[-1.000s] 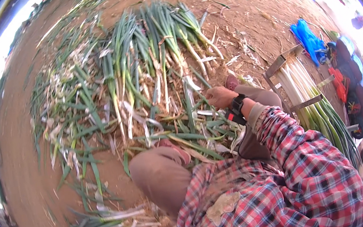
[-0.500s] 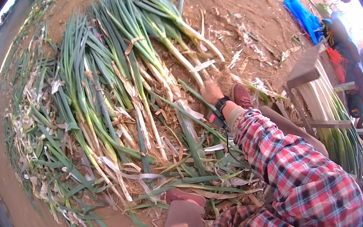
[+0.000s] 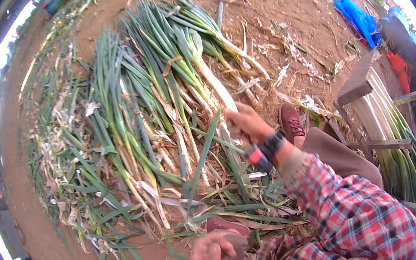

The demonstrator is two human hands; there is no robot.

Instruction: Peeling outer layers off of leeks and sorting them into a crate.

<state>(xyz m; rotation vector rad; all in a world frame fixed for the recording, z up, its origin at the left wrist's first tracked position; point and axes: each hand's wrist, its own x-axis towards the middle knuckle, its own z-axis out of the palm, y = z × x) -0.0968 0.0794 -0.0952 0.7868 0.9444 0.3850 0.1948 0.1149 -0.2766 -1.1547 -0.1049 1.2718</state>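
Note:
My right hand [image 3: 250, 124], with a dark watch on its wrist, closes round the lower white stalk of a long green onion [image 3: 217, 84]. The onion's leaves point away, over the other stalks. Loosely curled above my knee is my left hand [image 3: 210, 257]; its fingers hide whatever they may hold. A row of green onions [image 3: 119, 125] lies on the ground left of my right hand, leaves to the far side and pale root ends toward me. A few more stalks [image 3: 246, 63] lie just beyond that hand.
Stripped leaves and peelings [image 3: 238, 209] litter the ground between my feet. At right, a metal rack [image 3: 356, 88] holds cleaned green onions [image 3: 393, 138] side by side. Blue netting [image 3: 358, 18] and a red bundle [image 3: 399, 72] lie beyond it. My shoe [image 3: 291, 120] stands beside my right hand.
My right hand has drawn back toward me, pulling the green onion's white stalk out from the others. My left hand has risen slightly. The whole view has shifted a little.

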